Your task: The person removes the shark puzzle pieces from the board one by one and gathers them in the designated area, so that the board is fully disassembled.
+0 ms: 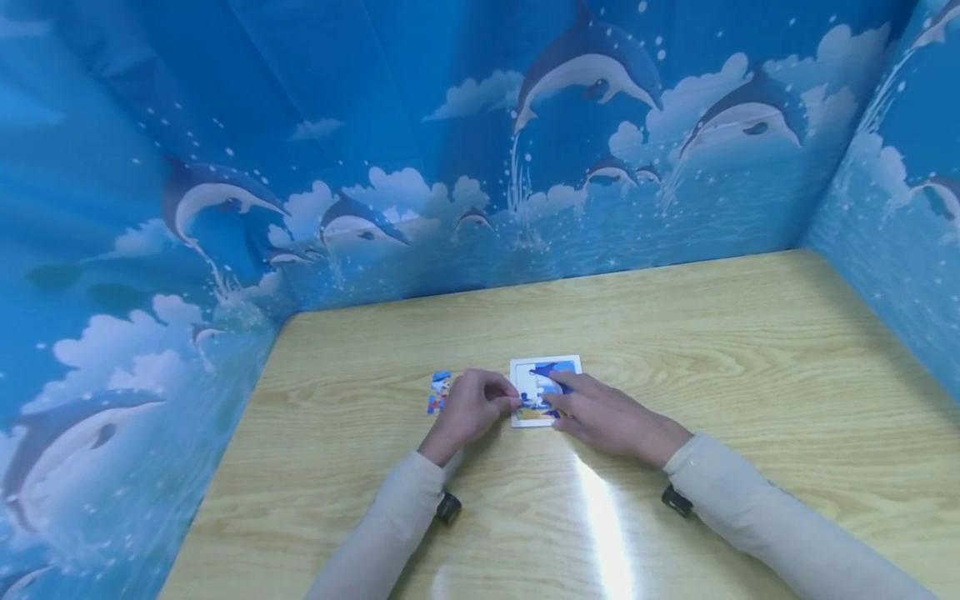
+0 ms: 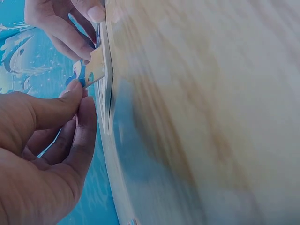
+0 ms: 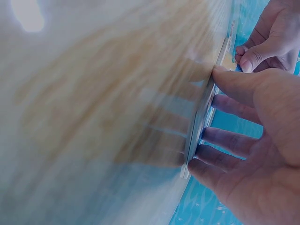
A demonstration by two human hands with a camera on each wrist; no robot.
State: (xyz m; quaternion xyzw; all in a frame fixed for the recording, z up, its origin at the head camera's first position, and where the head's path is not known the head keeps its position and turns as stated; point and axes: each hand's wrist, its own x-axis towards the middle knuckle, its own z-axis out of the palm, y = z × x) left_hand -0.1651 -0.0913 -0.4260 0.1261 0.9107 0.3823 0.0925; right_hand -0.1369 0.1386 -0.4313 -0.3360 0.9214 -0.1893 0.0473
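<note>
A small square jigsaw puzzle with a white-bordered tray (image 1: 546, 360) lies on the table, partly filled with blue, white and sandy-yellow pieces. My left hand (image 1: 472, 404) is at its left side, pinching a yellow-and-blue puzzle piece (image 2: 95, 65) between thumb and fingertips; the piece stands tilted at the tray's edge in the left wrist view. From the right, my right hand (image 1: 607, 417) rests on the puzzle with fingers spread and fairly straight. Its thumb (image 3: 229, 79) touches the tray's near edge in the right wrist view. Both hands hide parts of the picture.
Loose puzzle pieces (image 1: 439, 385) in blue, white and red lie just left of my left hand, partly covered by it. The wood-grain table (image 1: 675, 333) is bordered at the back and sides by blue dolphin-print sheets (image 1: 420, 217).
</note>
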